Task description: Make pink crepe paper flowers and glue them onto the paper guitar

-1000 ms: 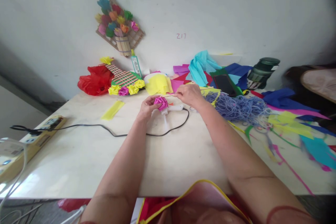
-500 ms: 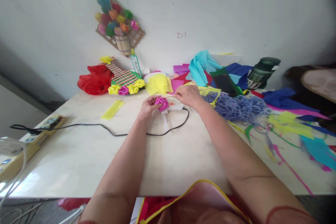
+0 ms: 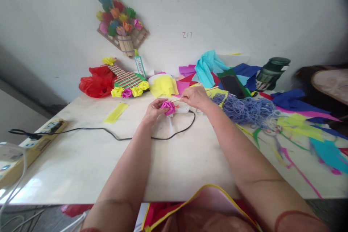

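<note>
Near the table's middle, my left hand (image 3: 155, 110) is closed on a pink paper flower (image 3: 168, 108), gripping it from the left. My right hand (image 3: 195, 97) pinches a thin wooden stick (image 3: 176, 100); its tip points left toward the top of the flower, and its other end sticks out beyond the hand. Whether the tip touches the petals I cannot tell. Just below and right of the flower lies a white glue gun (image 3: 182, 110) with a black cord, partly hidden by the flower.
A power strip (image 3: 40, 145) sits at left, the black cord (image 3: 103, 128) crossing to it. Yellow paper (image 3: 116, 112) lies left of my hands. Behind stand a flower-trimmed stick craft (image 3: 127, 79) and a glue bottle (image 3: 140, 66). Tangled blue-grey string (image 3: 244, 110) and a dark jar (image 3: 272, 74) are at right.
My right hand has shifted slightly, and the stick now tilts a little more down toward the flower. My left hand keeps its hold on the flower. The view has moved slightly.
</note>
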`<action>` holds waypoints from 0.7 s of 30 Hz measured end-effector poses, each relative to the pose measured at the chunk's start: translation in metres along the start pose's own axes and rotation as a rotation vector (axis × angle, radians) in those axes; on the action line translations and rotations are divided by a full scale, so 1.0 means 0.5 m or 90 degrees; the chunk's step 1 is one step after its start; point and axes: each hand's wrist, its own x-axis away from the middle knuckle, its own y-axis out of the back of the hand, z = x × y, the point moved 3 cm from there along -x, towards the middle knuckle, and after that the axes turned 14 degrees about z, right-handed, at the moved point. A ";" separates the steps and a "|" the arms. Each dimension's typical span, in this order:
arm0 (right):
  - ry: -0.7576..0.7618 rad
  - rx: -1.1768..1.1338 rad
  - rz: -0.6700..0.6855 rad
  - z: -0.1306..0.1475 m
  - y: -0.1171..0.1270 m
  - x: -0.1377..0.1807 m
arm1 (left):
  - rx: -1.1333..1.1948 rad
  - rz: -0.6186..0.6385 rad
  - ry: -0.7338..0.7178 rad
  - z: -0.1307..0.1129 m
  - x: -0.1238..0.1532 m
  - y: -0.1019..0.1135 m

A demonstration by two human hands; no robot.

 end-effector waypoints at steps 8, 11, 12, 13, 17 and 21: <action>0.006 0.005 0.001 0.000 -0.001 0.001 | -0.002 0.008 -0.001 -0.006 0.003 -0.007; 0.009 0.013 0.002 0.001 0.000 0.002 | -0.010 0.010 -0.003 -0.003 0.002 -0.005; 0.010 0.017 0.001 0.001 0.000 0.002 | -0.013 0.012 -0.005 -0.001 0.001 -0.005; 0.011 0.021 0.001 0.002 0.001 0.002 | -0.016 0.013 -0.009 0.000 0.000 -0.004; 0.012 0.034 0.007 0.006 0.003 0.003 | -0.034 0.009 -0.016 0.002 -0.001 -0.003; 0.017 0.035 0.013 0.011 0.005 0.004 | -0.061 0.002 -0.010 0.001 -0.001 -0.003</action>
